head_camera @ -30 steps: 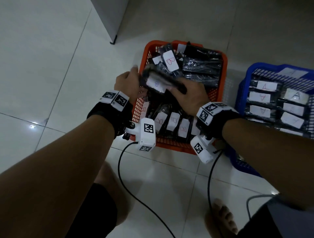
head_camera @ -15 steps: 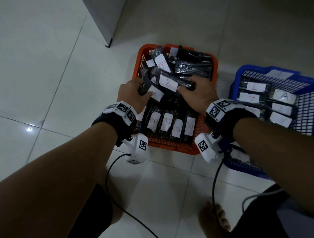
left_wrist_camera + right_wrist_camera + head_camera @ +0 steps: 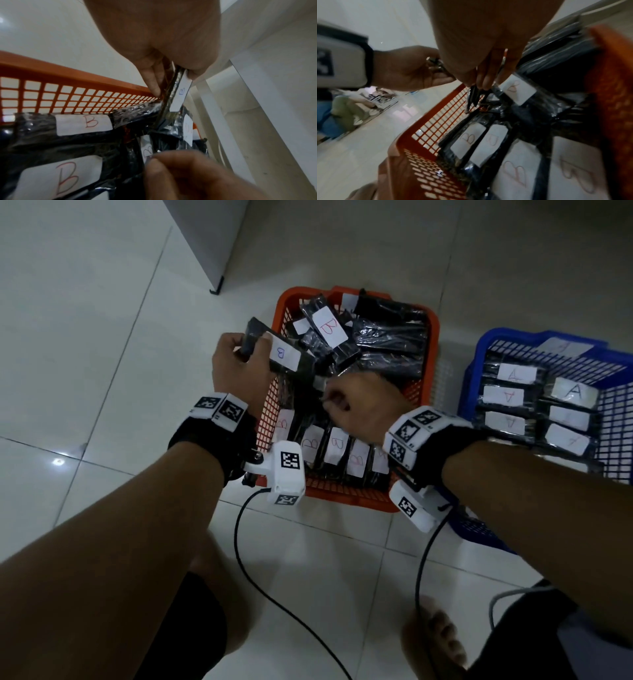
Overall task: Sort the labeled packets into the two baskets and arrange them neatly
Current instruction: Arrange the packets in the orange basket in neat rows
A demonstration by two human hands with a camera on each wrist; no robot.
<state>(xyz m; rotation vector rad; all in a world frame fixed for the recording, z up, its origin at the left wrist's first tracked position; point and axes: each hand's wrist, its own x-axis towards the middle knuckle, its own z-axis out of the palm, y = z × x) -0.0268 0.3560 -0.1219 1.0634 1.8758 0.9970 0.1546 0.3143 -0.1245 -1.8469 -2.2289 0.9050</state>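
A white tiled floor (image 3: pixel 102 344) carries an orange basket (image 3: pixel 432 344) beside a blue basket (image 3: pixel 479 344), two black cables (image 3: pixel 239 542) and a bare foot (image 3: pixel 435 642).

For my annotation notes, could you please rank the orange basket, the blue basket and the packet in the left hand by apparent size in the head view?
1. orange basket
2. blue basket, cropped by the frame, so this ranking is unsure
3. packet gripped by the left hand

White tiled floor (image 3: pixel 102 337); grey cabinet corner (image 3: pixel 209 241); black cables (image 3: pixel 274 604).
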